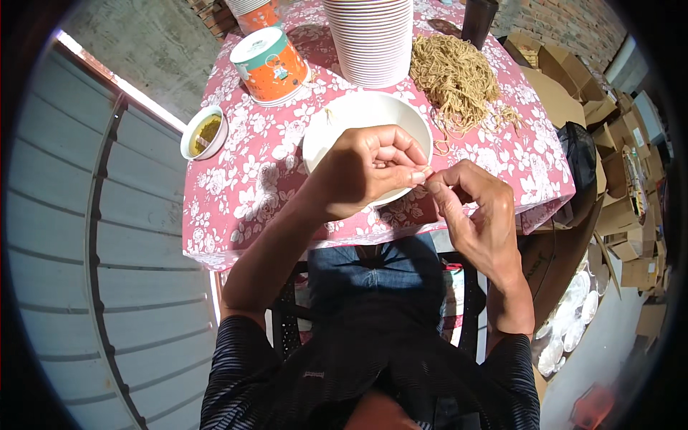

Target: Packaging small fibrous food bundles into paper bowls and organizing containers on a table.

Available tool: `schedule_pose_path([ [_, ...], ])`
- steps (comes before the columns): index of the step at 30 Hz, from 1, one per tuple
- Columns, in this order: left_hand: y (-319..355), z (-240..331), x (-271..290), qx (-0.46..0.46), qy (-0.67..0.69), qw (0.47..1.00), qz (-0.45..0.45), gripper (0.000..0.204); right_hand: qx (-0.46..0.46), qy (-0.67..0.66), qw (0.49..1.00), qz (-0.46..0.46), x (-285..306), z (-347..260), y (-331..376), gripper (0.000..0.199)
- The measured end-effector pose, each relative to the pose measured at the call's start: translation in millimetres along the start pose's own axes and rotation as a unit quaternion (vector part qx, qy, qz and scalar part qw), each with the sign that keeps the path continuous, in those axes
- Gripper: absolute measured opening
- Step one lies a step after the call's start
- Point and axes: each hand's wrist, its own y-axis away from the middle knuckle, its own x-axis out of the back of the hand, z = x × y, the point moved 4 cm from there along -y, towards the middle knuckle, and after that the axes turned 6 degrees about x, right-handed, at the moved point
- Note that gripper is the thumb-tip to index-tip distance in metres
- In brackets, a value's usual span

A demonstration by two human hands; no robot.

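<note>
My left hand (378, 161) reaches over a wide white bowl (365, 111), its thumb and fingertips pinched together. Close beside it, my right hand (479, 208) pinches with thumb and forefinger by the bowl's right rim. The fingertips of both hands nearly meet; something small and pale shows between them, too small to name. A thin tan strand lies inside the bowl near its far left side. Right behind my hands is a tangled heap of tan cord (455, 79), with loose ends trailing toward the bowl.
On the pink flowered tablecloth (240, 204) stand a tall stack of white bowls (369, 43), an orange paper tub (276, 75) and a dark cup (479, 23). A small bowl (206, 134) with yellow-brown contents sits near the left edge. Cardboard boxes (566, 75) crowd the right side.
</note>
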Motion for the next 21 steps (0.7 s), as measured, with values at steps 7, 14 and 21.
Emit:
schedule_pose_path([
  [7,5.5,2.5,-3.6,-0.050,-0.070,0.996,0.021,0.022,-0.067,-0.067,0.995,-0.006,-5.1,6.8,-3.9,0.013],
  [14,6.6,3.7,0.2,-0.057,-0.105,0.992,0.039,0.017,-0.086,-0.178,0.980,0.035,-10.4,20.9,3.1,0.018],
  [21,4.1,-1.7,4.0,-0.022,-0.076,0.997,0.023,0.014,-0.094,-0.221,0.969,-0.058,-23.8,26.9,-2.4,0.036],
])
